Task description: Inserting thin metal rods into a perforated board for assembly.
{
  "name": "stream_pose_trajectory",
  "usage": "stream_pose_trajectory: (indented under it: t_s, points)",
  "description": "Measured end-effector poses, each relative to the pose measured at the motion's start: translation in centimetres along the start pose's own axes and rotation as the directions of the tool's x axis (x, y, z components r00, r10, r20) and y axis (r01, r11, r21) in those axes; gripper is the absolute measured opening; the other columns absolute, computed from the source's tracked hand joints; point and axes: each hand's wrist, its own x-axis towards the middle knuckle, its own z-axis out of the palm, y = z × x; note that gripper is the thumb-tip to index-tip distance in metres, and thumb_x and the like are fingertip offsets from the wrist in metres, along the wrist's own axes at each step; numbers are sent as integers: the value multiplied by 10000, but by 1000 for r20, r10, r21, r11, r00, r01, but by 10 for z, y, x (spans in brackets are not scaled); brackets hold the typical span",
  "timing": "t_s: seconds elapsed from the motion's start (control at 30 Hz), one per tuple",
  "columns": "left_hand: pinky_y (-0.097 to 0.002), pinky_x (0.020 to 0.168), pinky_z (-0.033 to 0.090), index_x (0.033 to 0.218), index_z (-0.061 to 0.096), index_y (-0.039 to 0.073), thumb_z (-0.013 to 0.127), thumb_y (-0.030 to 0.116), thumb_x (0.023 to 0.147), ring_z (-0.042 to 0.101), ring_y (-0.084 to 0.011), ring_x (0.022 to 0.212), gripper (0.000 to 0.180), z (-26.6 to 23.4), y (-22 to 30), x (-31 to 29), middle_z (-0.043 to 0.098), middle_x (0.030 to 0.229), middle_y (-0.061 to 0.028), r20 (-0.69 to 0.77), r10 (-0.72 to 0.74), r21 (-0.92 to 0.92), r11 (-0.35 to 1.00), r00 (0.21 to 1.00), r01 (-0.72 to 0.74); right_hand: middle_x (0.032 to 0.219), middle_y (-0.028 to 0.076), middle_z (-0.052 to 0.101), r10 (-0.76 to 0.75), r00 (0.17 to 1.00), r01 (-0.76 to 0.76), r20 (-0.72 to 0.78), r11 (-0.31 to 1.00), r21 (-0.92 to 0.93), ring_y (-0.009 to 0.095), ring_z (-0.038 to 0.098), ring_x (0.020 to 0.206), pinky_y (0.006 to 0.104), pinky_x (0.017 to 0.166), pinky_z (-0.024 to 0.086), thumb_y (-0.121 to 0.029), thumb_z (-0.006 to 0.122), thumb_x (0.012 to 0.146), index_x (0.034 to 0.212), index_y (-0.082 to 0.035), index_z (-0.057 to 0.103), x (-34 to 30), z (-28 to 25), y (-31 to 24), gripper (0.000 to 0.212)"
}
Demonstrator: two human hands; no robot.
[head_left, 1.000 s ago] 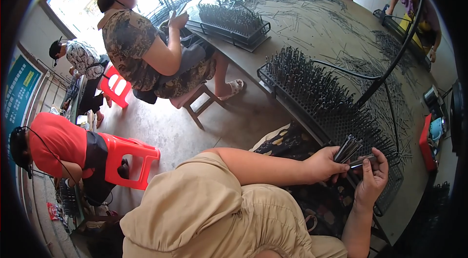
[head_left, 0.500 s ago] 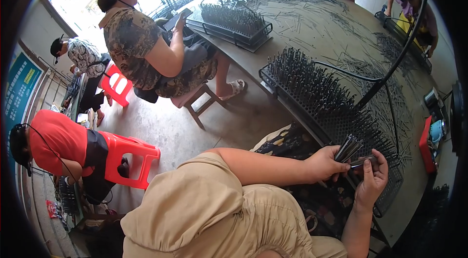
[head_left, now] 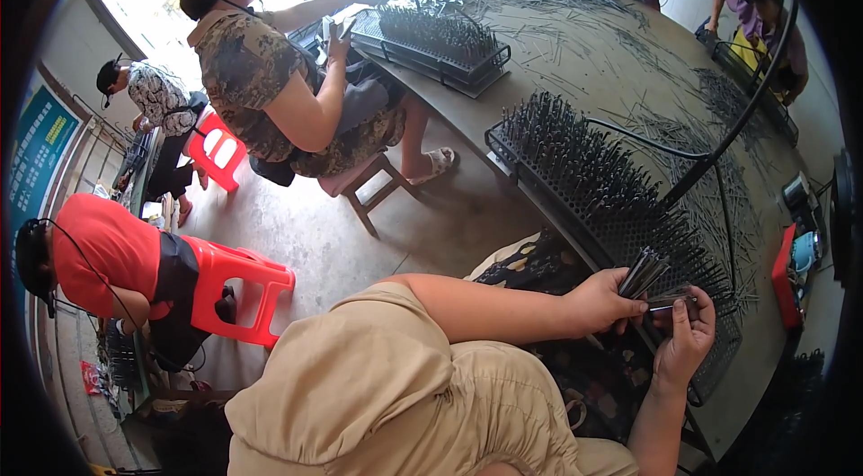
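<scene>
My left hand point(head_left: 600, 303) is closed around a bundle of thin dark metal rods point(head_left: 644, 273), whose ends fan upward past the thumb. My right hand point(head_left: 688, 337) sits just beside it, thumb and fingers pinched on the end of a thin rod point(head_left: 663, 303) that reaches across from the left hand. Whether it pinches one rod or a few is too small to tell. Both hands are over the near edge of a black perforated rack point(head_left: 620, 238). Dark rods point(head_left: 575, 157) stand upright in its holes, densest toward the far end.
Loose rods point(head_left: 710, 188) lie scattered over the table point(head_left: 530, 71). A curved black bar point(head_left: 742, 116) rises above the rack. At right stands a red tray point(head_left: 788, 274) with a blue cup point(head_left: 806, 244). A co-worker point(head_left: 270, 89) sits by another rack point(head_left: 440, 49); red stools point(head_left: 243, 292) stand left.
My hands stay almost in place, with a slight shift of the right fingers on the rod. The seated co-worker has stretched an arm out toward the far rack.
</scene>
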Motion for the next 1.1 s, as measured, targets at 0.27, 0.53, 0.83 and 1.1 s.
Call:
stream_pose_trajectory:
  t_s: [0.27,0.53,0.83,1.1]
  points:
    - [-221,393,374,936,532,86,615,141,918,544,-89,505,101,-4,-3,3,619,736,-21,7,-29,-26,999,1000,30,863,53,649,87,995,-90,37,992,90,89,583,654,200,592,467,-60,605,923,1013,-35,588,1,-5,2,94]
    - [-214,417,371,932,556,105,626,154,919,551,-79,518,87,-2,-5,1,631,733,-12,4,-33,29,999,999,32,835,45,618,39,999,-40,20,996,84,91,569,675,212,603,484,-21,612,911,967,-25,567,0,-8,8,72]
    - [-229,453,409,956,539,90,633,128,914,571,-91,535,109,-1,-12,6,638,752,-26,22,-4,84,996,1000,2,817,31,592,-18,998,19,-62,1000,17,81,553,671,212,600,476,-3,611,906,993,-19,552,0,-9,8,106]
    - [-252,499,471,962,528,58,624,74,911,576,-115,534,110,1,-25,11,629,752,-61,86,58,40,997,995,-62,884,27,593,-138,987,132,-87,988,-75,66,544,738,199,654,467,26,589,907,1113,2,562,0,-12,7,209]
